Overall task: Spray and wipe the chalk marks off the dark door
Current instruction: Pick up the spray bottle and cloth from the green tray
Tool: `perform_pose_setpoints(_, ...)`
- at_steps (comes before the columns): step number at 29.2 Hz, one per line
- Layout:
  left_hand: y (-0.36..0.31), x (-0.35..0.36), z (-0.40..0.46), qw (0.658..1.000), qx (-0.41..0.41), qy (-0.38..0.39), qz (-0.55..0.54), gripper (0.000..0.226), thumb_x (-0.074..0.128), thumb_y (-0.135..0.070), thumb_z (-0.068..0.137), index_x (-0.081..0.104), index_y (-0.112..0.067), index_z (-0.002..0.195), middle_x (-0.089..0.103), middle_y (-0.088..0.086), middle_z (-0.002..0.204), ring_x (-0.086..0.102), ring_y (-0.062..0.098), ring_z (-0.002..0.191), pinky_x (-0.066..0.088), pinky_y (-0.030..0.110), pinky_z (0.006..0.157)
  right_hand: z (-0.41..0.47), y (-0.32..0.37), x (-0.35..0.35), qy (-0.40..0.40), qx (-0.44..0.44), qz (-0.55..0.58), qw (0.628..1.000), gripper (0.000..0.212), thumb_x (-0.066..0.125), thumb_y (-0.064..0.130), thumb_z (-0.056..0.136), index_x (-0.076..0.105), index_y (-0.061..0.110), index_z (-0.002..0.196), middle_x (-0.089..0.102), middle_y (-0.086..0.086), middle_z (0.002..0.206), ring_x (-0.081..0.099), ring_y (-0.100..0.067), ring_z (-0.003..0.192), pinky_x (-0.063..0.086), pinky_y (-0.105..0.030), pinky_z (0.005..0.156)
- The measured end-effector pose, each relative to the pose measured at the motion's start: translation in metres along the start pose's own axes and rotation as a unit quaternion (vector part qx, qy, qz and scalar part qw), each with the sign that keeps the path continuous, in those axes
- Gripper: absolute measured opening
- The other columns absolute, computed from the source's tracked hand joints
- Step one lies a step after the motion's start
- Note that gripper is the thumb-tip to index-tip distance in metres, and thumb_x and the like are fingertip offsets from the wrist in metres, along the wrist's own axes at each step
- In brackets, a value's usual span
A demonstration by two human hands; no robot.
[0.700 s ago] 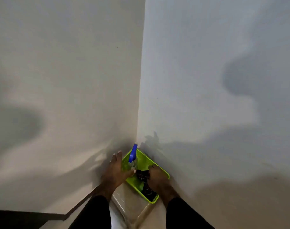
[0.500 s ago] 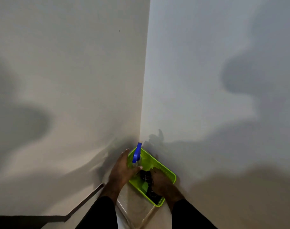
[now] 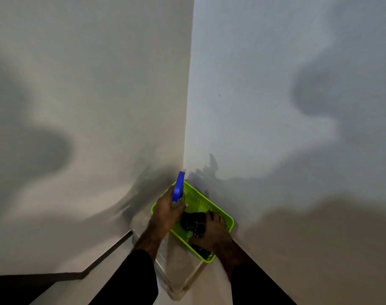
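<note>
Left hand [image 3: 168, 211] grips the spray bottle [image 3: 178, 190], right hand [image 3: 212, 233] grips the dark cloth [image 3: 193, 223], half-hiding the green basket [image 3: 228, 219].

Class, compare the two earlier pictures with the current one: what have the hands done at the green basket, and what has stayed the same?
The left hand closed round the spray bottle, which it only touched before. The right hand curled onto the dark cloth. The green basket stays on the clear box in the corner.

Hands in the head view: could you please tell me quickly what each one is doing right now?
Left hand: grips the spray bottle.
Right hand: fingers curled round the dark cloth in the green basket.
</note>
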State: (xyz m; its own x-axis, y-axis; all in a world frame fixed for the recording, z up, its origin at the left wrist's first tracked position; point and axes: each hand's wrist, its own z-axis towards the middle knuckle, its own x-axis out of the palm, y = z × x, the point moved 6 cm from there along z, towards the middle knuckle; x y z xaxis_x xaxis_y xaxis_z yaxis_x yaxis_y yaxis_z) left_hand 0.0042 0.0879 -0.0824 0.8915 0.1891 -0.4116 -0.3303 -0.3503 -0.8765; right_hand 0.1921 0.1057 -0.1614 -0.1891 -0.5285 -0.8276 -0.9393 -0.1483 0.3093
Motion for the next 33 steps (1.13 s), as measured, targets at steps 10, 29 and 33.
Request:
perform_pose_setpoints(10,-0.049,-0.033,-0.004,0.996,0.057,-0.062,-0.041,0.043,0.081,-0.021,0.079,0.069,-0.013,0.119,0.076,0.007,0.107,0.072,0.022,0.101,0.059,0.045,0.092,-0.001,0.012,0.008,-0.019,0.08,-0.084,0.993,0.066,0.075,0.044,0.077,0.053,0.012,0.131,0.052,-0.008,0.133,0.052,-0.03,0.126,0.046,-0.039,0.101)
perform_pose_setpoints(29,-0.259,-0.169,-0.108,0.975,0.106,-0.169,-0.097,0.022,0.071,-0.03,0.08,0.061,-0.028,0.1,0.071,-0.003,0.088,0.069,0.008,0.084,0.057,0.038,0.076,-0.09,0.061,-0.222,-0.045,0.051,0.22,0.973,0.028,0.072,0.017,0.071,0.063,0.029,0.094,0.075,0.003,0.096,0.072,-0.022,0.102,0.052,-0.021,0.07)
perform_pose_setpoints(33,-0.352,-0.224,-0.143,0.964,0.16,-0.201,-0.068,0.052,0.085,-0.029,0.078,0.052,-0.056,0.108,0.071,-0.004,0.088,0.072,0.009,0.084,0.052,0.022,0.073,-0.128,0.149,-0.352,-0.104,-0.034,0.139,0.984,0.037,0.065,0.025,0.074,0.053,0.017,0.109,0.069,-0.006,0.103,0.07,-0.031,0.099,0.053,-0.033,0.074)
